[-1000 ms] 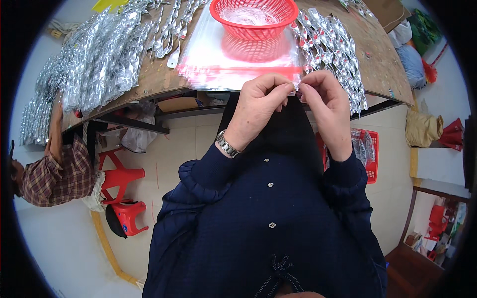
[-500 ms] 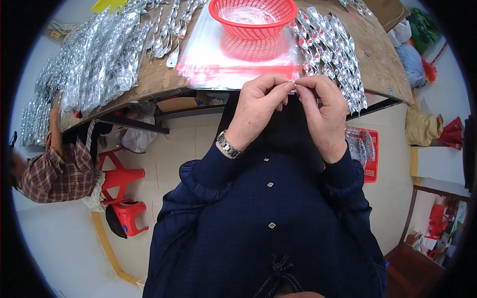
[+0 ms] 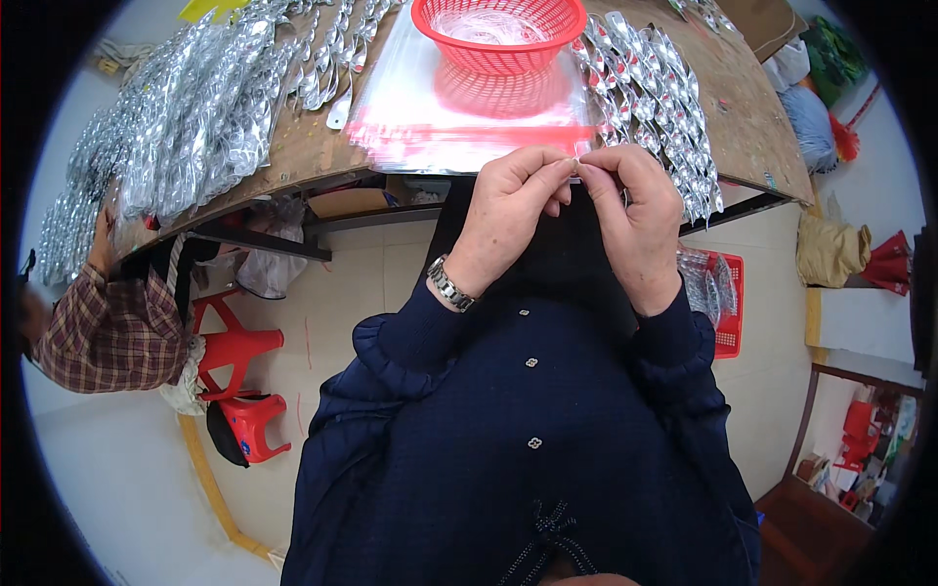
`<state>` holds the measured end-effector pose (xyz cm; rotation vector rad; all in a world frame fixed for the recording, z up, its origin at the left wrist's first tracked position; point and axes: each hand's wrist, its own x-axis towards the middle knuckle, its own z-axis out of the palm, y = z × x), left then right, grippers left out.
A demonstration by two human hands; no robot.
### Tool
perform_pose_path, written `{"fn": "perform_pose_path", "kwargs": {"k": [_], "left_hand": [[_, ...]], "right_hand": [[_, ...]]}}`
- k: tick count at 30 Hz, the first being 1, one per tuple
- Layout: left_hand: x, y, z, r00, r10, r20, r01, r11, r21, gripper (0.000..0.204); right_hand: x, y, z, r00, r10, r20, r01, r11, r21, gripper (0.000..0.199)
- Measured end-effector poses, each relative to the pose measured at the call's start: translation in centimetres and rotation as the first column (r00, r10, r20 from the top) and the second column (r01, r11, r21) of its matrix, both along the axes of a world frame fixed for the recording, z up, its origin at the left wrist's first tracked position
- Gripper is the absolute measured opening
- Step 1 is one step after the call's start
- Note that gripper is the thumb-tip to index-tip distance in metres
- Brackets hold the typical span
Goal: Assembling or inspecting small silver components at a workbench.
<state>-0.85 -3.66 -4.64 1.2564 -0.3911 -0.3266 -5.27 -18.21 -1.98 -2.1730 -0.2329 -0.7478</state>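
Observation:
My left hand (image 3: 508, 220), with a metal watch at the wrist, pinches thumb against forefinger over the table's near edge. Facing it, my right hand (image 3: 640, 220) is closed in the same way, and the two sets of fingertips almost meet. Something tiny and pale seems to be between them, too small to make out. Just beyond my hands lies a stack of clear plastic bags (image 3: 401, 98) with a red band along the near side. A red mesh basket (image 3: 498, 61) stands on the bags, holding thin clear plastic strands (image 3: 479, 27).
Shiny metal spoons (image 3: 650, 103) in strips lie right of the bags. A large heap of wrapped spoons (image 3: 195, 122) covers the table's left. At far left sits a person in a checked shirt (image 3: 107, 337), near red stools (image 3: 239, 347). A red crate (image 3: 728, 303) stands below, right.
My hands keep almost the same place, fingertips still pinched together. At far left, the person in the checked shirt has shifted their arm and body slightly.

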Motion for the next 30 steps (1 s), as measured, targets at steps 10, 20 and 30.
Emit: {"fn": "perform_pose_path", "kwargs": {"k": [10, 20, 30], "left_hand": [[-0.2, -0.1, -0.1, 0.995, 0.033, 0.096, -0.044, 0.993, 0.113, 0.017], [-0.1, -0.2, -0.2, 0.998, 0.039, 0.056, -0.045, 0.993, 0.112, 0.016], [0.0, -0.2, -0.2, 1.0, 0.026, 0.011, -0.027, 0.997, 0.069, 0.017]], "right_hand": [[0.2, 0.3, -0.1, 0.999, -0.037, 0.018, 0.038, 0.999, -0.036, 0.004], [0.6, 0.4, -0.6, 0.993, -0.038, 0.11, 0.05, 0.993, -0.102, 0.007], [0.6, 0.0, -1.2, 0.996, 0.009, -0.091, 0.007, 0.985, 0.175, 0.004]]}}
